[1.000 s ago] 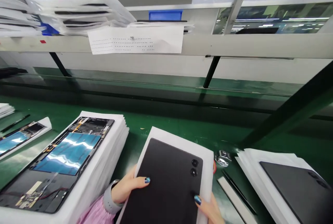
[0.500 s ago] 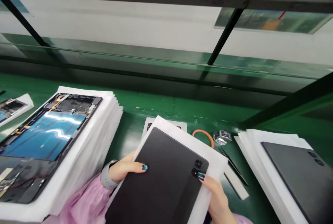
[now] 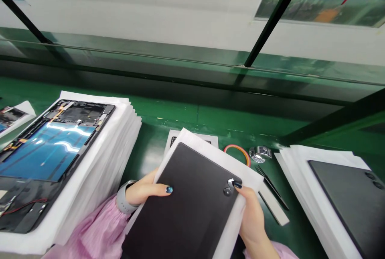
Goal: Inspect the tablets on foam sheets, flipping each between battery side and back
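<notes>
Both my hands hold a dark grey tablet (image 3: 180, 206) lying on a white foam sheet (image 3: 233, 223). My left hand (image 3: 147, 190) grips its left edge, with a grey watch band (image 3: 122, 198) on the wrist. My right hand (image 3: 251, 215) grips the right side, its thumb on the upper of the two round camera rings (image 3: 227, 191). To the left lies an opened tablet (image 3: 51, 150) with exposed circuitry and a blue panel, on a stack of white foam sheets (image 3: 129, 150).
On the right, another dark tablet (image 3: 339, 202) rests on white sheets. Between them on the green bench (image 3: 186, 118) are a rainbow-coloured ring (image 3: 237, 149), a metal part (image 3: 260, 154), tweezers (image 3: 270, 181), a white strip (image 3: 273, 206) and a white card (image 3: 192, 136).
The view has tilted downward since the earliest frame. The held tablet has turned slightly, and my right thumb has shifted up onto the upper camera ring.
</notes>
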